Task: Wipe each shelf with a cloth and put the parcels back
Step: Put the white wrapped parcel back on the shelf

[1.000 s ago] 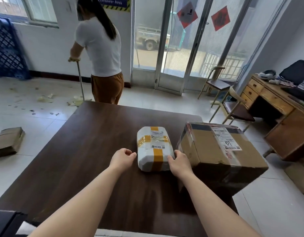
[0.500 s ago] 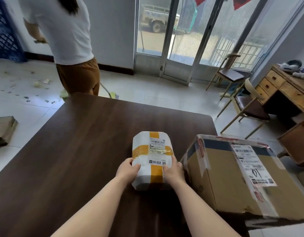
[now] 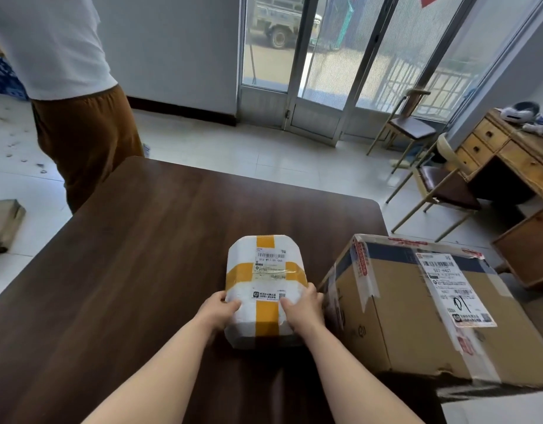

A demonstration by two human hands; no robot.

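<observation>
Gripping the small white plastic-wrapped parcel with yellow tape [image 3: 265, 289] on the dark wooden table [image 3: 135, 270], left hand [image 3: 218, 310] and right hand [image 3: 303, 307] clamp its near sides; looks light, squishy, slick wrap, so keep holding both sides.

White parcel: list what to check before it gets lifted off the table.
1. Grip of left hand on the white parcel, left side: ok.
2. Grip of right hand on its right side: ok.
3. The yellow tape bands unbroken on top: ok.
4. Room between right hand and cardboard box: cannot tell, they look very close.
5. The other person away from the parcel, at the far left corner of the table: ok.
</observation>
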